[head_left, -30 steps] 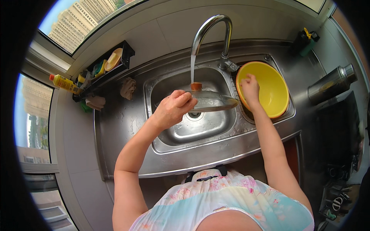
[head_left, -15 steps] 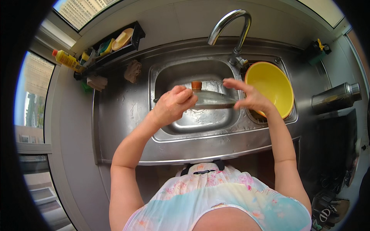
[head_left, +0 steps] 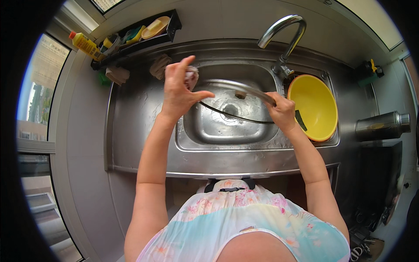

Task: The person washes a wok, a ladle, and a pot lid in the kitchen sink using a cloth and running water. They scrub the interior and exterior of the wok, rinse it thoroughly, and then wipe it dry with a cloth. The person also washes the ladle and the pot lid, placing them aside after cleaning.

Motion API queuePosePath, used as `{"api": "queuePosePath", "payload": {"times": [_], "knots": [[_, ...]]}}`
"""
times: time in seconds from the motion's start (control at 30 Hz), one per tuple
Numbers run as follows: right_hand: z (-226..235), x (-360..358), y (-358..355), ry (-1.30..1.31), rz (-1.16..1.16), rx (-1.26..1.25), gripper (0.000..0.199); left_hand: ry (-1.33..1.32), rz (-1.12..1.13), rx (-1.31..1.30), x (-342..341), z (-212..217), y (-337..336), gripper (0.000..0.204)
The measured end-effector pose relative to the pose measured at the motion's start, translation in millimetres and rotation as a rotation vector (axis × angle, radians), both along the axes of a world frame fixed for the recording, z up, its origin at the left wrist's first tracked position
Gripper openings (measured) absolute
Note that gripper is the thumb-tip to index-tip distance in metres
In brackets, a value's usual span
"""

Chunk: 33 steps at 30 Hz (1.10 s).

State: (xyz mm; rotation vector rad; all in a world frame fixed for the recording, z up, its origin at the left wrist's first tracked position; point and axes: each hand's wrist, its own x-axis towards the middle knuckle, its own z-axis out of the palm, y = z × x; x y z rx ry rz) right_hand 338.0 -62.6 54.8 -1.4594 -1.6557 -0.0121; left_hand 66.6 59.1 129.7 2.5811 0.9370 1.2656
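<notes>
A clear glass pot lid (head_left: 244,88) with a metal rim is held tilted above the sink. A brown knob (head_left: 240,94) shows near its middle. My right hand (head_left: 281,111) is closed around the lid's right edge. At the lid's left edge, my left hand (head_left: 175,89) has its fingers raised and its thumb stretched toward the lid. A crumpled whitish and dark red cloth (head_left: 191,77) sits against the fingers of that hand, blurred and partly hidden; the hand seems to grip it.
Below the lid lies the steel sink (head_left: 218,139), with a chrome faucet (head_left: 301,30) behind. A yellow bowl (head_left: 316,105) stands right, near a steel flask (head_left: 379,126). A black rack (head_left: 174,26) holds soap and sponges at back left, beside a yellow bottle (head_left: 85,45) and a rag (head_left: 160,66).
My right hand has closed on the lid's right edge. My left hand has moved up and left, off its closed grip at the lid, and the cloth now shows. The lid has tilted differently.
</notes>
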Motion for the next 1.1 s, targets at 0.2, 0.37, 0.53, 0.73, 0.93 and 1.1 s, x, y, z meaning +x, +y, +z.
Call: {"api": "queuePosePath", "payload": {"times": [0.2, 0.37, 0.53, 0.73, 0.93, 1.1], "knots": [[5.7, -12.6, -8.1, -0.016, -0.229, -0.049, 0.014, -0.621, 0.174, -0.993, -17.8, -95.6, -13.3, 0.039], [9.2, -16.9, -9.3, -0.230, -0.138, 0.219, 0.022, -1.165, -0.073, -1.534, -15.1, -166.3, -18.2, 0.028], [25.2, -24.7, -16.1, -0.410, -0.060, 0.365, 0.031, -1.142, -0.117, -1.630, -5.0, -177.1, -24.8, 0.045], [37.1, -31.5, -24.5, -0.436, -0.057, 0.401, 0.027, -0.999, -0.007, -1.462, 7.7, -212.4, -18.9, 0.011], [43.3, -34.3, -32.8, -0.411, -0.086, 0.422, 0.026, -0.890, 0.214, -1.428, 19.6, -211.5, -18.5, 0.032], [48.9, -39.2, -44.5, -0.427, -0.086, 0.417, 0.026, -0.949, 0.243, -1.491, 18.3, -208.3, -26.8, 0.044]]}}
